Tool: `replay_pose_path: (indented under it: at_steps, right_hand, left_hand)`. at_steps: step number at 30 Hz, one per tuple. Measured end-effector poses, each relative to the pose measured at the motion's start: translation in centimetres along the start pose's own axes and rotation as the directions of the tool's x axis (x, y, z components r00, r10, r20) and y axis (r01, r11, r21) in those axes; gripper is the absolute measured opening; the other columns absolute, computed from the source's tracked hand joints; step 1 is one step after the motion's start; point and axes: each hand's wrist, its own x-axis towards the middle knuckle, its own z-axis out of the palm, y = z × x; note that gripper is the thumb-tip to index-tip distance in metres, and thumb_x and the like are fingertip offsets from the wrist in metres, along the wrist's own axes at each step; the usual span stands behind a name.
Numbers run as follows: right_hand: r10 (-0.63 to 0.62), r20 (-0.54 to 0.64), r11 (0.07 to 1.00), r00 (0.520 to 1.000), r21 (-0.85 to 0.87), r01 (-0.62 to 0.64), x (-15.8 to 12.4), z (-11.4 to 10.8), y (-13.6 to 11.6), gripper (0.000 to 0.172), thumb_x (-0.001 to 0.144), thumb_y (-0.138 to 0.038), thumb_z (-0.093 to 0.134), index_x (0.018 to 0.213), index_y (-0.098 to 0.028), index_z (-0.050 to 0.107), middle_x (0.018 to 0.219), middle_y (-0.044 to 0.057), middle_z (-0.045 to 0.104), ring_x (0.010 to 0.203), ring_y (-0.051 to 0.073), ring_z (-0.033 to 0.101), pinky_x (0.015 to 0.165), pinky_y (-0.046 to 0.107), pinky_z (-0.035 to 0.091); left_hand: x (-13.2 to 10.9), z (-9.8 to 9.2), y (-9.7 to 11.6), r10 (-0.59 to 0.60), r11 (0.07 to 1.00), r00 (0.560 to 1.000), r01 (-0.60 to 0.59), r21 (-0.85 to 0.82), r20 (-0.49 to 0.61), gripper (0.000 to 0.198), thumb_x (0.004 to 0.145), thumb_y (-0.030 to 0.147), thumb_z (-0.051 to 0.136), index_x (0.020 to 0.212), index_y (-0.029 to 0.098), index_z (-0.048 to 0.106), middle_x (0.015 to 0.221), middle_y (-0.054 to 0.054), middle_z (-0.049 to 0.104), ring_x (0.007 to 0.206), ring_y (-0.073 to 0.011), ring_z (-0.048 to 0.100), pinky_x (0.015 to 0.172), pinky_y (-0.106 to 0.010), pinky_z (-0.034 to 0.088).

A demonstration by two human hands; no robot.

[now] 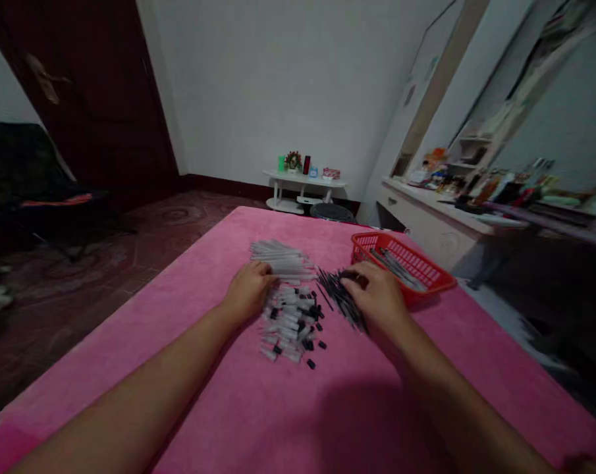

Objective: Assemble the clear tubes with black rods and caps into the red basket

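One red basket holding rods, left hand at tubes, right hand at dark sticks (grips unclear)

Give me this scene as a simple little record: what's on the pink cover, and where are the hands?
Surface: pink cover
Left hand: at the pale tubes; grip unclear
Right hand: fingers at the dark rods; grip unclear
Between the hands: a loose heap of clear pieces, with small black pieces among and beside them
Right side: red basket, holding thin sticks
Background: white stand near the wall
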Motion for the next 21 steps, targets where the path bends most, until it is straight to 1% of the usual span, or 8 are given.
replay_pose_path:
  at_steps: [4,7,10,13,17,19,21]
  right_hand:
    - [-0.100,0.160,0.995,0.982,0.034,0.096,-1.4,2.6,-1.7,0.022,0.079,-0.012,0.055,0.094,-0.019,0.069,0.093,0.005,0.065,0.090,0.018,0.059,0.080,0.027,0.043]
    - [-0.114,0.220,0.993,0.969,0.015,0.113,-1.9,3.4,-2.3,0.025,0.081,-0.011,0.052,0.097,-0.020,0.068,0.097,0.006,0.063,0.095,0.018,0.057,0.084,0.026,0.043]
    - [-0.090,0.248,0.995,0.965,-0.020,0.098,-2.0,3.7,-2.4,0.024,0.081,-0.011,0.052,0.097,-0.020,0.068,0.099,0.006,0.063,0.098,0.018,0.056,0.085,0.025,0.042]
    - [-0.036,0.271,0.996,0.962,-0.072,0.057,-2.0,3.9,-2.4,0.025,0.082,-0.011,0.051,0.099,-0.019,0.067,0.100,0.006,0.063,0.097,0.018,0.057,0.085,0.025,0.041]
    - [0.020,0.250,0.992,0.968,-0.128,0.013,-1.7,4.3,-2.0,0.026,0.084,-0.013,0.049,0.104,-0.018,0.066,0.102,0.007,0.065,0.097,0.018,0.059,0.084,0.024,0.040]
    - [0.039,0.240,0.988,0.970,-0.155,-0.001,-1.4,4.6,-1.8,0.025,0.085,-0.015,0.049,0.104,-0.018,0.065,0.103,0.007,0.065,0.097,0.018,0.060,0.084,0.024,0.040]
    - [0.061,0.249,0.982,0.967,-0.189,-0.013,-1.1,5.0,-1.8,0.023,0.086,-0.018,0.051,0.104,-0.019,0.066,0.103,0.007,0.066,0.097,0.019,0.061,0.083,0.024,0.040]
  left_hand:
    - [0.1,0.7,-0.4,-0.034,0.999,0.999,0.035,-0.007,0.020,0.026,0.087,0.024,0.048,0.098,0.020,0.072,0.088,-0.010,0.061,0.085,-0.0216,0.054,0.077,-0.033,0.042]
    - [0.3,1.1,-0.5,-0.072,0.997,0.997,0.073,-0.020,0.024,0.022,0.085,0.026,0.052,0.093,0.020,0.072,0.087,-0.009,0.061,0.085,-0.0219,0.055,0.075,-0.032,0.042]
    - [0.5,1.5,-0.3,-0.110,0.993,0.993,0.111,-0.027,0.035,0.019,0.084,0.025,0.053,0.091,0.020,0.071,0.086,-0.009,0.061,0.084,-0.0223,0.056,0.071,-0.031,0.042]
    - [0.5,1.7,-0.2,-0.121,0.993,0.992,0.121,-0.012,0.047,0.021,0.085,0.023,0.051,0.093,0.021,0.070,0.086,-0.009,0.061,0.083,-0.0223,0.056,0.068,-0.031,0.041]
    - [0.4,1.6,-0.2,-0.123,0.992,0.991,0.123,0.009,0.043,0.021,0.083,0.020,0.051,0.089,0.021,0.071,0.087,-0.009,0.060,0.083,-0.0225,0.055,0.067,-0.030,0.041]
    - [0.3,1.4,-0.3,-0.140,0.990,0.990,0.140,-0.022,0.017,0.021,0.081,0.019,0.052,0.090,0.021,0.070,0.090,-0.009,0.060,0.087,-0.0230,0.055,0.069,-0.030,0.042]
    - [0.3,1.2,-0.4,-0.166,0.982,0.986,0.162,-0.102,-0.025,0.022,0.078,0.016,0.054,0.092,0.022,0.070,0.094,-0.009,0.061,0.091,-0.0230,0.055,0.072,-0.030,0.043]
